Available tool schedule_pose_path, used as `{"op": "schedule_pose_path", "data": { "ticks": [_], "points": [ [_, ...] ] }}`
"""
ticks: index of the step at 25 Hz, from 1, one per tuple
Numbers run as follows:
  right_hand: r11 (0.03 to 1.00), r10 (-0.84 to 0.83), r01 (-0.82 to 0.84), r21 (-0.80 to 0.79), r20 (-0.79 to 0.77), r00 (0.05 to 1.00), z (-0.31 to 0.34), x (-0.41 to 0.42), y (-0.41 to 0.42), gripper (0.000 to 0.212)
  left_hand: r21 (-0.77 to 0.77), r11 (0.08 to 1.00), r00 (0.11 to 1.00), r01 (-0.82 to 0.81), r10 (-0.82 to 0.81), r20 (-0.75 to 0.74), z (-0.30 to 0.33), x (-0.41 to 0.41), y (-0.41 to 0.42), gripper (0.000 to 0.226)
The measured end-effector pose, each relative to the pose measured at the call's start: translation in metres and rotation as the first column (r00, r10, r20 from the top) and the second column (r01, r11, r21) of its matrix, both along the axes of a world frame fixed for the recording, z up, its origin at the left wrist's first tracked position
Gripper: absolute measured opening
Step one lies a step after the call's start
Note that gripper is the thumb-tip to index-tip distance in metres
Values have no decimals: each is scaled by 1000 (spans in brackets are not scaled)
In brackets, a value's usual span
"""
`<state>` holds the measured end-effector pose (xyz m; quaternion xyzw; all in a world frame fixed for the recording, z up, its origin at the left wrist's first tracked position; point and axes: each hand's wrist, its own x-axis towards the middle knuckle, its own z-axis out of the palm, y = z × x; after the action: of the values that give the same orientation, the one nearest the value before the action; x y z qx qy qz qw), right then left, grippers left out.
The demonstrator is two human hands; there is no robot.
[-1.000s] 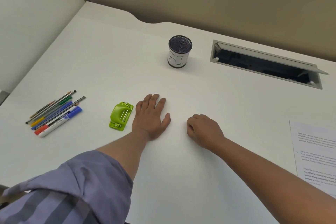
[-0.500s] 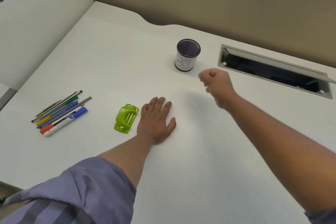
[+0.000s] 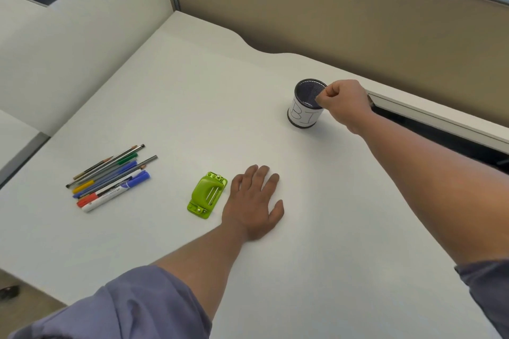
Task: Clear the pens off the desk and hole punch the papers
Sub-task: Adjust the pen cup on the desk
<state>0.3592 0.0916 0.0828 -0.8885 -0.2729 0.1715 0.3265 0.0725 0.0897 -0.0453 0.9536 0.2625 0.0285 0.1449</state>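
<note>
A bunch of several pens and pencils [image 3: 110, 177] lies on the white desk [image 3: 165, 96] at the left. To their right sits a green hole punch [image 3: 207, 195]. My left hand [image 3: 254, 202] rests flat on the desk just right of the punch, holding nothing. A black mesh pen cup [image 3: 304, 109] with a white label stands upright farther back. My right hand [image 3: 343, 102] is at the cup's right rim, with thumb and forefinger pinched on the rim. No papers are in view.
A recessed cable tray [image 3: 440, 129] with an open flap runs along the desk's back right, just behind my right hand. Partition walls [image 3: 330, 8] close the desk at the back and left. The desk's front edge drops off at the lower left.
My right hand rose from the desk, moved back toward the pen cup and closed its fingers on the rim. My left hand stayed flat. The view shifted and the papers went out of frame.
</note>
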Motion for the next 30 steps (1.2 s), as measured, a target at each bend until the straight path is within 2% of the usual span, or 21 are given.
{"op": "schedule_pose_path", "data": {
  "ticks": [8, 12, 15, 25, 27, 30],
  "points": [
    [1000, 16, -17, 10, 81, 997, -10, 6, 1, 9, -6, 1000, 1000, 11, -11, 6, 1, 0, 0, 63],
    [998, 15, -21, 55, 106, 994, -13, 5, -3, 20, -2, 1000, 1000, 13, -13, 2, 2, 0, 0, 64],
    [998, 9, -18, 67, 133, 991, -15, 5, -5, 19, -5, 1000, 1000, 10, -10, 0, 1, 0, 0, 64],
    [993, -7, -2, 115, 83, 997, -14, 1, 3, 22, -21, 1000, 1000, 10, -10, -15, 0, 1, 0, 64],
    [988, -12, 5, 157, 44, 999, -14, 0, 2, 25, -20, 1000, 1000, 9, -9, -12, 0, 1, 0, 64],
    [953, -72, 88, 289, -64, 995, -12, -7, -1, 18, -14, 1000, 1000, 14, -14, -22, -1, 1, 0, 64]
  ]
}}
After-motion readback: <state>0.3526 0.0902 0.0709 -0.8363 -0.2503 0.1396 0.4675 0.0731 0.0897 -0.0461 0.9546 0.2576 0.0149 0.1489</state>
